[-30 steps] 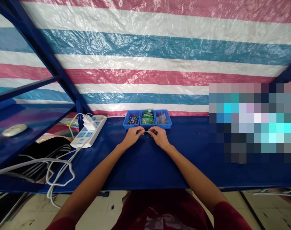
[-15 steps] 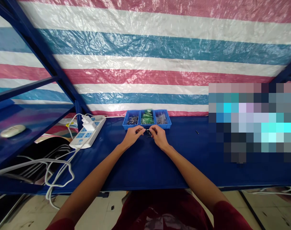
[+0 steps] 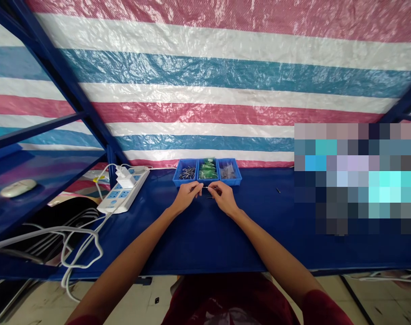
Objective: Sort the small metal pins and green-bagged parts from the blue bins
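My left hand (image 3: 187, 197) and my right hand (image 3: 223, 197) face each other over the blue table, just in front of three small blue bins. Both are closed in a pinch on a thin, light-coloured piece (image 3: 205, 187) that spans the gap between the fingertips. Small dark parts (image 3: 210, 197) lie on the table beneath them. The left bin (image 3: 184, 183) holds dark and silvery pin-like parts, the middle bin (image 3: 208, 182) green packets, and the right bin (image 3: 230, 182) clear plastic pieces or bags.
A white power strip (image 3: 124, 192) with plugs and cables is at the left. A small dark part (image 3: 278, 190) lies right of my hands. A white mouse-like object (image 3: 18, 188) sits on the left shelf. Pixelation covers the right side.
My fingertips have moved a little apart, and the thin piece between them shows more clearly. The whole view has shifted slightly, with the bins and table lower in it.
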